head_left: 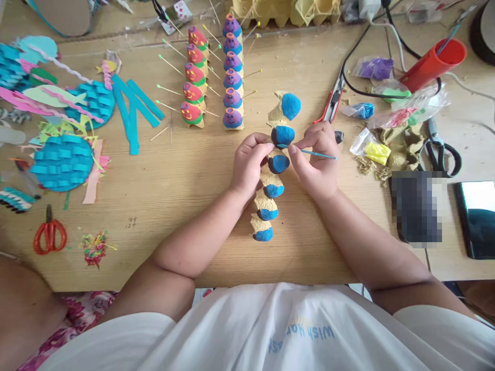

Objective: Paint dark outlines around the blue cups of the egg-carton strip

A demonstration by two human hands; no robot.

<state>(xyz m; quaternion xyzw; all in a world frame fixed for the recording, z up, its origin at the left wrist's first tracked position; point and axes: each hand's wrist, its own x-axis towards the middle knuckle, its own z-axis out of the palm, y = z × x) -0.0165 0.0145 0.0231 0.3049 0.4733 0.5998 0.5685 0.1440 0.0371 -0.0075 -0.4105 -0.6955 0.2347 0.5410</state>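
Note:
A strip of egg-carton cups [274, 190] lies lengthwise in front of me, the lower part of each cup coated in blue that looks like clay. My left hand [249, 162] pinches the strip from its left side, near the upper middle cups. In my right hand [317, 162] is a thin blue stick-like tool [320, 155], its tip touching or very close to the blue on one cup; the exact contact is too small to tell. Beyond my hands stand two finished-looking carton strips, a red and green one [193, 91] and a purple and blue one [233, 98], with pins stuck in their sides.
Right: a utility knife [332, 100], red cup [429, 64], bagged clay [377, 152], black-handled scissors [439, 149], and a phone [475, 219]. Left: woven blue paper fish [62, 164], red scissors [49, 234], and a pile of colourful scraps [95, 249]. Another person's arm [27, 304] shows at lower left.

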